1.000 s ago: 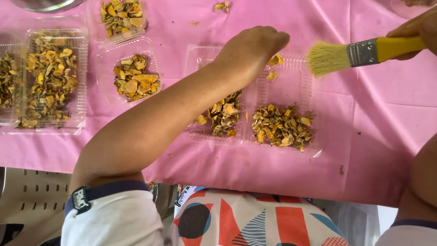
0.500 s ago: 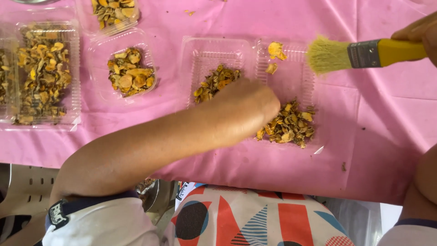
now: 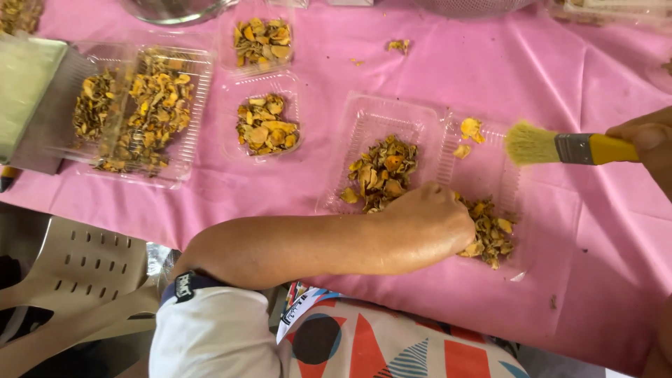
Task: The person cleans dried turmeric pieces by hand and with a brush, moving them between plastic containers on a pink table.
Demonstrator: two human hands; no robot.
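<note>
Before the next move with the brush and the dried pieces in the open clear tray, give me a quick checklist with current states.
1. Right hand grips the yellow-handled brush: ok.
2. Brush bristles touching the clear tray: cannot tell.
3. Left hand on the dried yellow pieces: ok.
4. What the left hand's fingers hold: cannot tell, they are hidden.
5. All pieces inside trays: not ok, stray bits lie on the pink cloth.

An open clamshell tray [image 3: 392,119] is spread on the tablecloth [image 3: 336,182], one pile of chips [image 3: 381,171] held in its left half and another pile [image 3: 490,231] in its right half. The left hand [image 3: 434,220] is laid between the two piles, touching the right one. The brush [image 3: 560,145], gripped by the right hand [image 3: 647,140], is held over the right half. Smaller filled trays [image 3: 266,126] are ranged well to the left.
</note>
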